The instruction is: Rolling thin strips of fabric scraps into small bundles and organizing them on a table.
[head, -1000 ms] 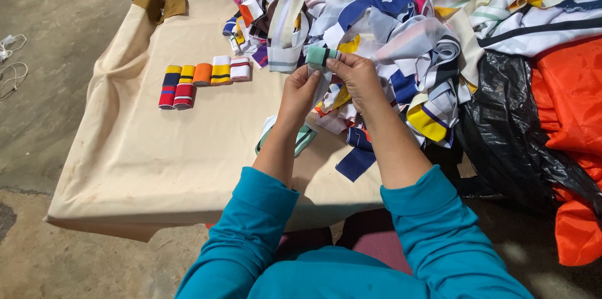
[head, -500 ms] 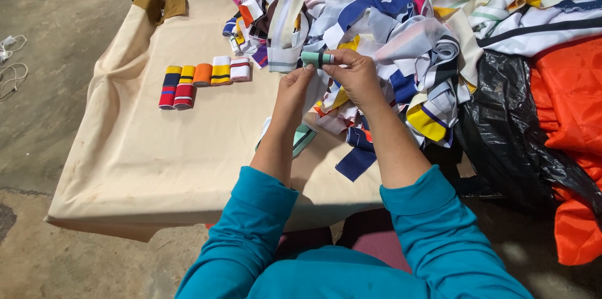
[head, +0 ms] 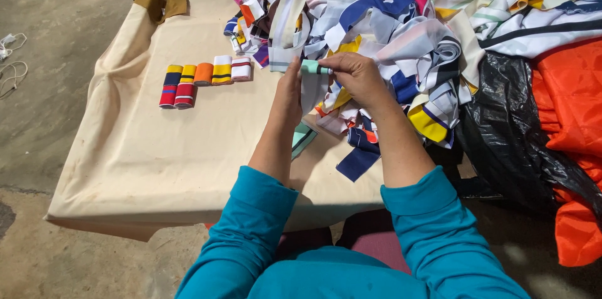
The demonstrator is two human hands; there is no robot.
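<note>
Both hands hold a partly rolled strip of grey and mint-green fabric (head: pixel 311 68) above the table. My left hand (head: pixel 290 91) supports the roll from the left, and its loose tail (head: pixel 311 89) hangs down beside that hand. My right hand (head: pixel 352 74) pinches the roll's right end with thumb and fingers. Just beyond the hands lies a big heap of striped fabric strips (head: pixel 401 17).
A row of several finished fabric rolls (head: pixel 204 78) lies on the beige cloth-covered table (head: pixel 163 148) to the left. A black plastic bag (head: pixel 508 130) and orange fabric (head: pixel 574 123) sit at the right. Concrete floor lies left of the table.
The roll in my hands has been wound a bit further and the hanging tail is shorter; the hands stay in nearly the same spot.
</note>
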